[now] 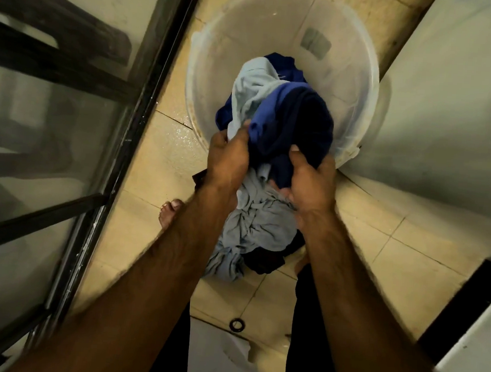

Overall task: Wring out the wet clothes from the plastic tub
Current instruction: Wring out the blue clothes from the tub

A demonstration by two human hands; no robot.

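- Sliding glass door (65, 142) runs down the left side; its dark frame borders the tiled floor (158, 164), which shines as if wet near the tub, so footing may be slippery.
- Bare foot (171, 213) is planted just left of the hanging cloth.
- Left hand (229, 158) grips the bundle from the left; its fingers are curled tightly into the fabric where pale and blue cloth meet; fingertips are buried in the folds.
- Wet clothes (273, 111) form one tangled bundle held between both hands; the upper part, blue and navy with a pale piece, lies over the near side of the tub; the lower part, a light blue garment (261, 225), hangs twisted toward the floor between the legs; whether its tail touches the tiles I cannot tell.
- Handling, as I judge it: soaked fabric will be heavy, limp and slick; several pieces together are too thick to twist well; better to separate one garment, take it near both ends, and turn the hands opposite ways over the tub.
- Plastic tub (280, 27) is translucent and round, standing on the floor ahead; it looks light and could slide if pulled on.
- Right hand (312, 182) clasps the navy cloth from the right; thumb on top, fingers curled underneath and mostly hidden.
- White wall (451, 99) stands close beside the tub on the right; elbow room looks tight.
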